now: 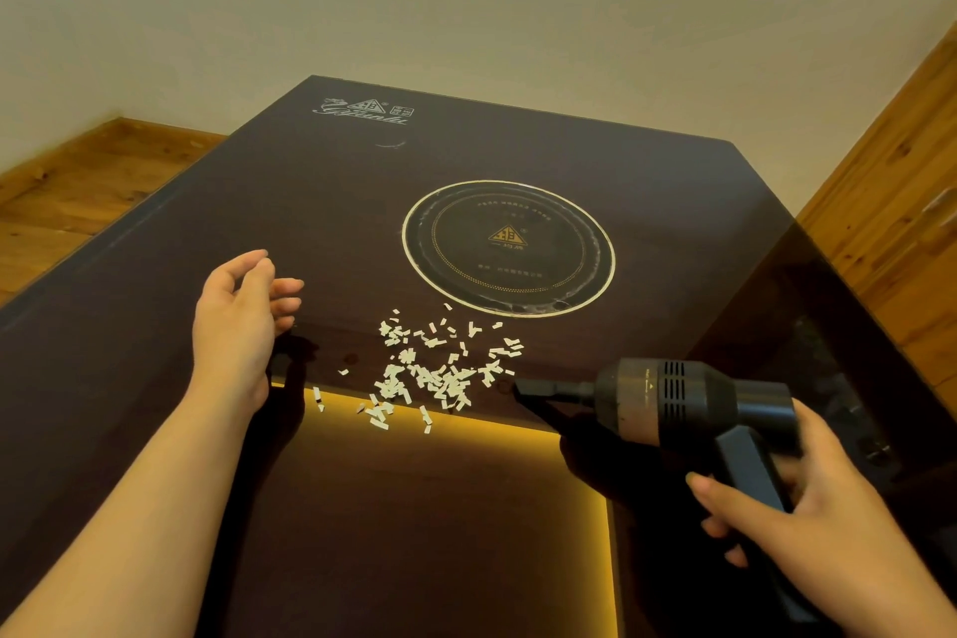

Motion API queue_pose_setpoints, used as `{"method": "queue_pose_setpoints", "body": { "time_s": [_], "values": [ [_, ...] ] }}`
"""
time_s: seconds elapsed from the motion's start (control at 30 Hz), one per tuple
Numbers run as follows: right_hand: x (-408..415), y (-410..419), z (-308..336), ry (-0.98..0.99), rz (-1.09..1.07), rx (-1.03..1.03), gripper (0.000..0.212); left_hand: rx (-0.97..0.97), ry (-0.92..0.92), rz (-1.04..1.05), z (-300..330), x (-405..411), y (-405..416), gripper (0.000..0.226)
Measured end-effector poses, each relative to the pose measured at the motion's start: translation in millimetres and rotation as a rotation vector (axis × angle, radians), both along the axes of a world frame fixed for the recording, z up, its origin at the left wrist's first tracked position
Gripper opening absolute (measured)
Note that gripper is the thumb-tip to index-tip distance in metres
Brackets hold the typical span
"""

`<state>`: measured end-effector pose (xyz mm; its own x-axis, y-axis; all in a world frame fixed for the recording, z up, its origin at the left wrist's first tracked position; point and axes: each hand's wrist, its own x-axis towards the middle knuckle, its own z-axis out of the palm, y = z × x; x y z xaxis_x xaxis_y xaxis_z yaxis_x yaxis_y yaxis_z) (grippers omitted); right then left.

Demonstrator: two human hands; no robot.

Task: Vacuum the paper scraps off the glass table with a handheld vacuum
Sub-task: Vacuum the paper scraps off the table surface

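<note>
Several small white paper scraps [436,372] lie scattered on the dark glass table [290,202], just in front of a round inlaid burner ring. My right hand [787,508] grips the handle of a black handheld vacuum [673,402]. Its narrow nozzle points left and its tip sits at the right edge of the scrap pile, close to the glass. My left hand [243,313] hovers over the table to the left of the scraps, fingers relaxed and loosely curved, holding nothing.
The round burner ring [508,248] is set in the glass behind the scraps. A yellow-lit strip [518,422] glows under the near glass. A white wall rises behind the table, with wooden floor [77,192] at the left and wood panelling [890,202] at the right.
</note>
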<state>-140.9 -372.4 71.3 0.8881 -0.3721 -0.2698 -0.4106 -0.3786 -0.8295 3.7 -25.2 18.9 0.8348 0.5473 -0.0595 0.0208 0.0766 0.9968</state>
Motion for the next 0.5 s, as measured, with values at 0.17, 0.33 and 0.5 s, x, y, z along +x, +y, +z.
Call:
{"method": "queue_pose_setpoints", "body": {
  "time_s": [0.17, 0.33, 0.5],
  "values": [
    [5.5, -0.3, -3.3, -0.017, 0.003, -0.002, 0.086, 0.002, 0.004, -0.002, -0.3, 0.4, -0.1, 0.018],
    [8.2, 0.0, -4.5, -0.021, 0.009, -0.024, 0.087, 0.005, 0.002, -0.006, -0.4, 0.4, -0.4, 0.019],
    [9.8, -0.2, -3.6, -0.019, 0.017, -0.034, 0.088, 0.002, -0.001, -0.006, -0.7, 0.4, -0.2, 0.019]
  ]
}}
